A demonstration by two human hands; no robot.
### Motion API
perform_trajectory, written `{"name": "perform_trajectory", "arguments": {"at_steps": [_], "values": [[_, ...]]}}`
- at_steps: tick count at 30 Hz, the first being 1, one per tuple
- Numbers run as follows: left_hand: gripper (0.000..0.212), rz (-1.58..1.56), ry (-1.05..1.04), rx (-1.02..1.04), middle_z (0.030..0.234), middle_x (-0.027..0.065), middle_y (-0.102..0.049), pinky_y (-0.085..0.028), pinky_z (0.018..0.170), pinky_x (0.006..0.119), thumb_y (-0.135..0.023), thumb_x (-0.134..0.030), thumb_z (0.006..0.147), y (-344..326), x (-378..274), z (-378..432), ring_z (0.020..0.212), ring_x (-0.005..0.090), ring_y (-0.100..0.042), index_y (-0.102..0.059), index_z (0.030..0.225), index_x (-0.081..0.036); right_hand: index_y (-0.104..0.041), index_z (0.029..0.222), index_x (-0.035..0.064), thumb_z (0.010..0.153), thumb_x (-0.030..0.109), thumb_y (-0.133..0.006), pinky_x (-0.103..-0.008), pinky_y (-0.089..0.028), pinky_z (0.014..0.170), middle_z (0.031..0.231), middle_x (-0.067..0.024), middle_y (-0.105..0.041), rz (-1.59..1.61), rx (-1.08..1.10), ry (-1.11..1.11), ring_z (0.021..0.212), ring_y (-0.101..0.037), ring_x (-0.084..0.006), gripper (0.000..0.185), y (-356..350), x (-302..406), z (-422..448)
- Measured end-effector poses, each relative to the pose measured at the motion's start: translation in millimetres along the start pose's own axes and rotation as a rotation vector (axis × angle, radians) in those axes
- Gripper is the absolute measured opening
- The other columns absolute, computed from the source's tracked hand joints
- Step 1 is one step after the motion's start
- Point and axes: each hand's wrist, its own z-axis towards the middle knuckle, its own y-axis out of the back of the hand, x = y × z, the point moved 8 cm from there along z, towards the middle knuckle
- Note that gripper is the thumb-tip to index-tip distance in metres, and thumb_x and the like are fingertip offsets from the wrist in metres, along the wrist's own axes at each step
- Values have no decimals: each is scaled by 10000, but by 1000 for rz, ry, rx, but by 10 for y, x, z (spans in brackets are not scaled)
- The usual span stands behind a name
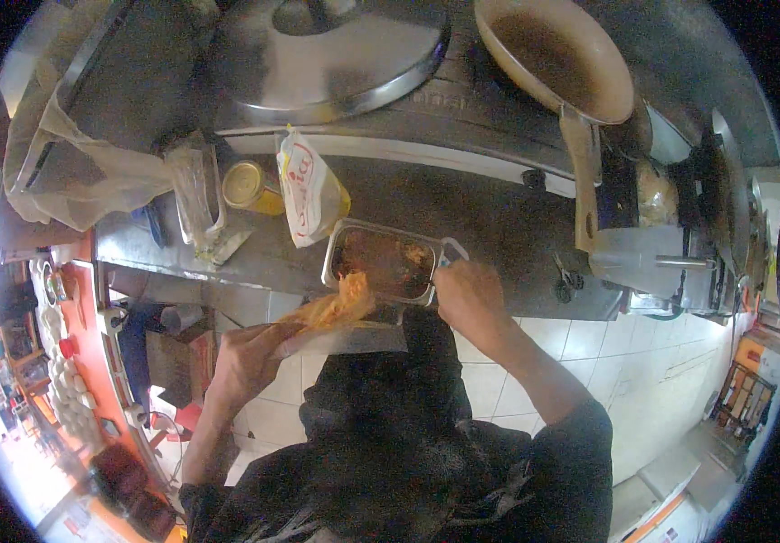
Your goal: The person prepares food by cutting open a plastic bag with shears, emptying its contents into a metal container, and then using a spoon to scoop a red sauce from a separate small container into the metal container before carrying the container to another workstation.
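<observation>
My left hand [247,363] grips a clear plastic bag [325,332] at the counter's front edge. Orange, soft-looking food [350,295] shows at the bag's mouth, over the near left edge of a rectangular metal container [329,261]. Dark reddish-brown food [386,261] lies inside that container. My right hand [468,295] is closed at the container's right end, on what looks like a handle; the fingers hide most of it. Behind the container's left end stands a white and yellow printed packet [308,190], beside a jar [251,189] with a gold-coloured lid.
A large round metal lid [342,75] lies at the back. A pan [560,58] with a long handle rests at the back right. Scissors [566,278] lie on the metal counter [498,224]. Plastic wrapping [196,186] and a draped plastic sheet [91,180] are at left.
</observation>
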Motion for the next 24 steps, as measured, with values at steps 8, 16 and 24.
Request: {"name": "perform_trajectory", "arguments": {"at_steps": [8, 16, 24], "values": [[190, -17, -4, 68, 802, 164, -635, -503, 583, 322, -577, -130, 792, 31, -139, 169, 701, 272, -640, -617, 943, -22, -635, 872, 66, 711, 220, -649, -423, -479, 658, 799, -117, -629, 63, -356, 57, 741, -608, -294, 223, 351, -249, -58], [192, -314, 173, 184, 705, 74, -615, -452, 598, 258, -515, -169, 856, -7, 9, 334, 641, 90, -546, -619, 928, -24, -593, 1036, 39, 823, 328, -578, -312, -450, 743, 909, -96, -635, 1273, -356, -13, 814, -592, -182, 359, -326, 110, -340], [352, -530, 612, 187, 785, 36, -604, -443, 649, 248, -475, -295, 895, -290, 496, 478, 704, 84, -534, -610, 912, 29, -564, 1029, -35, 824, 182, -578, -256, -407, 793, 946, -42, -599, 1980, -22, -184, 877, -532, -104, 299, -874, 477, -297]]}}
